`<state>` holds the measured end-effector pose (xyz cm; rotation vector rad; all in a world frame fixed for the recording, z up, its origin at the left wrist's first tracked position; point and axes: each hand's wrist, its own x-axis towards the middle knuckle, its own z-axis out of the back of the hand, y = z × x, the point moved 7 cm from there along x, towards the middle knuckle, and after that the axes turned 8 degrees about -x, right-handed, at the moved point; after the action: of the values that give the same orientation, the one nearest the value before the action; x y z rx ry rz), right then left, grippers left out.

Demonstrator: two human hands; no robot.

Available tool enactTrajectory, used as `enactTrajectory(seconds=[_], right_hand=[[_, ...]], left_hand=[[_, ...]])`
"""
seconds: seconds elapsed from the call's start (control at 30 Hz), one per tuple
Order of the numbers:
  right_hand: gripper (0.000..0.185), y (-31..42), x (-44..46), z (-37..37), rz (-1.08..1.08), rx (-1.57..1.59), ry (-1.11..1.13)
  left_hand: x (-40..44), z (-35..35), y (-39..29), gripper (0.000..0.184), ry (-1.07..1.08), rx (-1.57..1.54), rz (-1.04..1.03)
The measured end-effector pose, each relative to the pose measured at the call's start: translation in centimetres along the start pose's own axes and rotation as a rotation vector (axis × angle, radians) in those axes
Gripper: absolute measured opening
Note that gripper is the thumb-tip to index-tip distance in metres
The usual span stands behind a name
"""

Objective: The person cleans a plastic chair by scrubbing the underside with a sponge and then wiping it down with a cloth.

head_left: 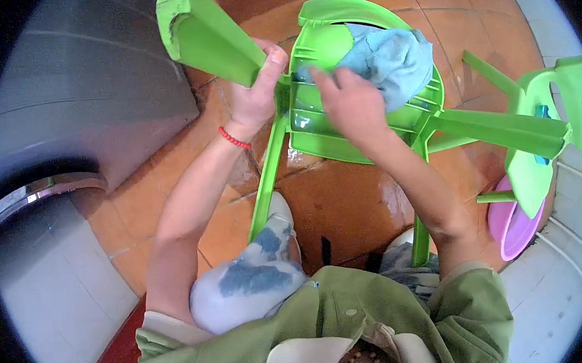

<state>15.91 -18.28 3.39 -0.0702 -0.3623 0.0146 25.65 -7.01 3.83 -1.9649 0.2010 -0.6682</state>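
Note:
A bright green plastic chair (369, 142) is upside down in front of me, its legs sticking up and out. My left hand (257, 83), with a red bead bracelet at the wrist, is wrapped round one chair leg (210, 42). Over the ribbed, wet-looking underside of the seat is my right hand (353, 103), its fingers curled. A small bluish smear shows at its fingertips, too blurred to name. Just beyond that hand, a crumpled light blue cloth (397, 63) lies on the chair's underside.
Wet orange floor tiles (334, 212) surround my feet. To the right are another green chair (531, 144) and a pink basin (513, 223). A large grey appliance-like body (81, 81) stands at left. White pipes (572, 243) run along the tiled wall.

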Motion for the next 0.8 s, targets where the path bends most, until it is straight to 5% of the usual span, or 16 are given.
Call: enactTrajectory(seconds=[0.07,0.17,0.37,0.47,0.57,0.67,0.8], right_hand=[[0.041,-1.0,0.1,1.3,-0.116,0.078,-0.122],[0.042,1.0,-0.2,0.8,0.147,0.047,-0.205],[0.041,1.8,-0.9,-1.4,0.157,0.022,-0.142],[0.041,2.0,-0.5,-1.7,0.159,-0.098,0.068],[0.033,1.9,0.3,-2.1,0.312,-0.064,0.044],[0.022,2.8,2.8,-4.0,0.329,-0.092,0.576],[0.017,2.2,2.4,-2.7,0.284,-0.118,0.628]], left_hand=[[0.0,0.0,0.0,0.012,0.003,0.004,-0.007],[0.1,-0.2,-0.2,0.011,-0.001,0.02,-0.004],[0.0,-0.1,0.0,0.011,-0.015,0.032,0.025],[-0.1,-0.2,0.1,0.012,-0.019,0.008,0.028],[-0.2,-0.2,-0.4,0.012,-0.009,0.065,0.022],[-0.2,-0.2,-0.7,0.012,-0.02,0.072,0.003],[-0.2,0.2,-0.1,0.012,-0.042,-0.004,-0.006]])
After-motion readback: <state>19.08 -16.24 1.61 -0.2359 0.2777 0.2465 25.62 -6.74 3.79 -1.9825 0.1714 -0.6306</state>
